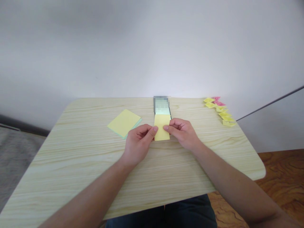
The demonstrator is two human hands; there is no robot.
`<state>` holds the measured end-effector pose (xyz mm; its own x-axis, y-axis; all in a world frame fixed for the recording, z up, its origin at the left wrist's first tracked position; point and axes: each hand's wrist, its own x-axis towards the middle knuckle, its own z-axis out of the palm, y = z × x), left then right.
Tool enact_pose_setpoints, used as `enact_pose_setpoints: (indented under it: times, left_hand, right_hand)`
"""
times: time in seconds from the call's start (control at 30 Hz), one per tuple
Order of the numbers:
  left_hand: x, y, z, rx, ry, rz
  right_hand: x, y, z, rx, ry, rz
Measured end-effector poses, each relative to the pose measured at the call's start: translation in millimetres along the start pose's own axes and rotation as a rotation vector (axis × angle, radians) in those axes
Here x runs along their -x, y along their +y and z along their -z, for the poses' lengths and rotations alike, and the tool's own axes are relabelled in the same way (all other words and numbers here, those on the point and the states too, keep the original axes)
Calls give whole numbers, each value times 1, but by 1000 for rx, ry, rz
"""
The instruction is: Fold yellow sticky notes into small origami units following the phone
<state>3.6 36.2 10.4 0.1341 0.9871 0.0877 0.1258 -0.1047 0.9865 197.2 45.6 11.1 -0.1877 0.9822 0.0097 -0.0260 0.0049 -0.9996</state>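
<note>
A yellow rectangle of paper [162,131] is held upright over the middle of the table, its long sides running away from me. My left hand [140,139] pinches its left edge, thumb on the front face. From the other side my right hand [182,131] grips the right edge the same way, its thumb also on the paper. The fingers behind the sheet are mostly hidden. Just beyond the paper lies a phone [162,110] with a light green screen, partly blurred and partly covered by the sheet.
Left of my hands lies a stack of square paper [124,123], yellow on top with green beneath. Several folded paper pieces [222,109], yellow and pink, line the right edge of the wooden table [95,177]. A white wall [142,47] stands behind the table.
</note>
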Motion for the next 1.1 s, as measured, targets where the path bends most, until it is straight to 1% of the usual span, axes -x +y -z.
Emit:
enact_pose_setpoints:
  times: [0.1,0.17,0.37,0.53,0.67,0.77,0.83,1.0,1.1]
  left_hand:
    - [-1,-1,2,127,-21,-4]
    - [-2,-2,2,152,-35,-1]
    - [-1,-5,-4,61,-18,16]
    - [0,-4,-7,72,-2,42]
    - [0,0,-4,101,-54,55]
    - [1,2,-1,62,-123,30]
    - [2,3,-1,23,-141,13]
    - [1,3,-3,-9,-87,12]
    - [1,1,-4,-9,-77,29]
  right_hand:
    - [0,-1,1,7,-3,-1]
    - [0,-1,2,15,9,-2]
    - [0,0,0,-26,39,5]
    - [1,4,-1,-46,53,17]
    - [0,3,1,-12,100,6]
    - [-2,1,2,-7,129,-9]
    - [-2,1,2,-35,127,-22]
    - [-2,1,1,-76,69,-6]
    - [-1,1,0,-48,81,-17]
